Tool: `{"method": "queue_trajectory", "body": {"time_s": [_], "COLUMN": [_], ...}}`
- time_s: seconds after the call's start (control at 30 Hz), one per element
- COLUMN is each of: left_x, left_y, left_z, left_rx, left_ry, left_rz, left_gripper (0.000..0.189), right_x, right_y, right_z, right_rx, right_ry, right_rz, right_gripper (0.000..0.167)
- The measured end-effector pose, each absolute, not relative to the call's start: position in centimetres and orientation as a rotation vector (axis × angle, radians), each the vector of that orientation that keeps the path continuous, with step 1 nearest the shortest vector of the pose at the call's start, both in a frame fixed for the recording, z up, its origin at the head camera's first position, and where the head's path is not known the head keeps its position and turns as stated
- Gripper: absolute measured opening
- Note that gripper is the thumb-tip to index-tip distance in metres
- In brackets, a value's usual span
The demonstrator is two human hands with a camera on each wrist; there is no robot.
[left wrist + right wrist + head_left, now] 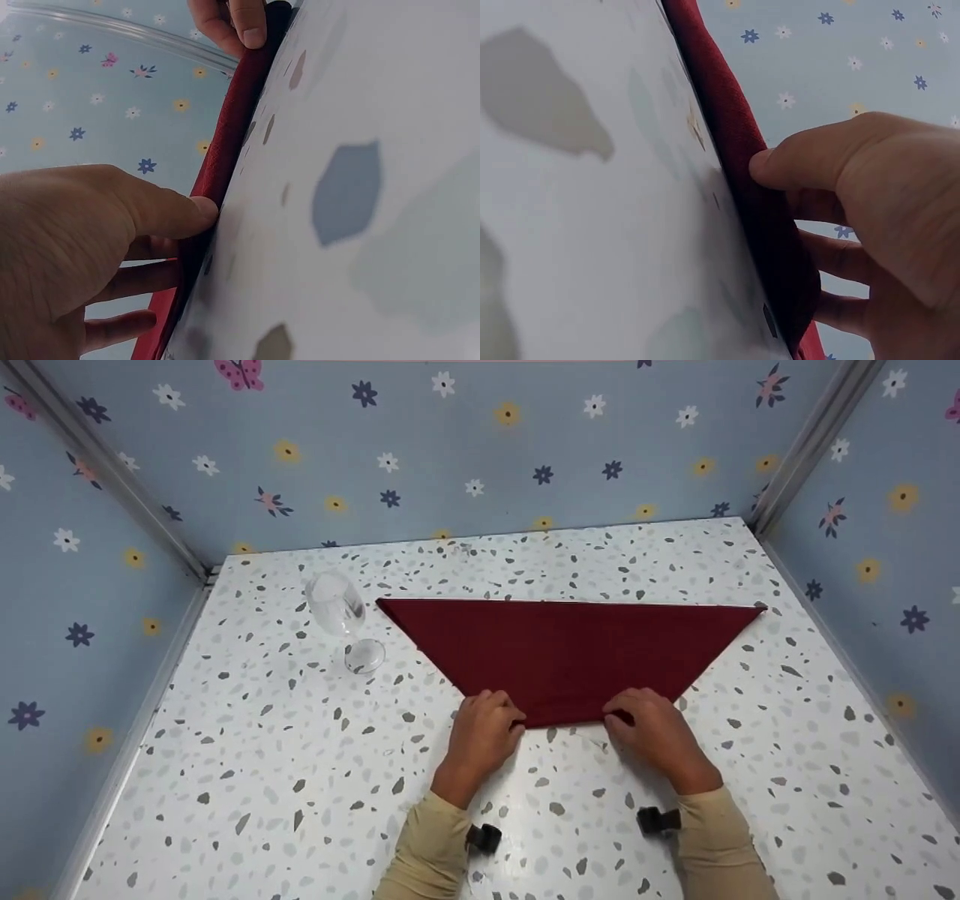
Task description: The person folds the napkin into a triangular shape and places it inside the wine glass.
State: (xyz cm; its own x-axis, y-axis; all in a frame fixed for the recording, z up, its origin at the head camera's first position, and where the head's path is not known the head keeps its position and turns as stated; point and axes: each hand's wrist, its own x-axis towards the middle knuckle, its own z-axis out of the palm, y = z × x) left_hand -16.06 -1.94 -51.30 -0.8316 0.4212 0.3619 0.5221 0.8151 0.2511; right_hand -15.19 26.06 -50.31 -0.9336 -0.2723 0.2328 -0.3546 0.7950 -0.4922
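Note:
A dark red cloth napkin [570, 652] lies as a trapezoid, its long edge away from me and its short edge towards me. At the left end of the short edge, my left hand [484, 735] pinches the cloth between thumb and fingers. My right hand [656, 735] grips the right end in the same way. In the left wrist view the near edge [229, 139] looks thick and rolled, with the left thumb pressed against it. The right thumb lies on the rolled edge [735, 120] in the right wrist view, the other fingers behind it.
A clear stemmed glass [334, 604] stands left of the napkin, its round foot [365, 656] close to the cloth's left side. The speckled white table [300, 780] is bounded by blue flowered panels [480, 450] at the back and sides.

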Motion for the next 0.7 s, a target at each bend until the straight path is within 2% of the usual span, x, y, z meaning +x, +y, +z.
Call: {"method": "queue_trajectory", "body": {"time_s": [0.7], "left_x": [-16.02], "left_y": [-1.86], "left_z": [-51.26], "left_rx": [-0.705], "left_ry": [-2.706], "left_rz": [-0.512], "left_gripper": [0.002], "right_x": [-15.29], "right_y": [26.19], "right_z": [-50.58], "right_rx": [0.373], "right_ry": [-2.786], "right_rz": [0.788], "right_gripper": [0.015]}}
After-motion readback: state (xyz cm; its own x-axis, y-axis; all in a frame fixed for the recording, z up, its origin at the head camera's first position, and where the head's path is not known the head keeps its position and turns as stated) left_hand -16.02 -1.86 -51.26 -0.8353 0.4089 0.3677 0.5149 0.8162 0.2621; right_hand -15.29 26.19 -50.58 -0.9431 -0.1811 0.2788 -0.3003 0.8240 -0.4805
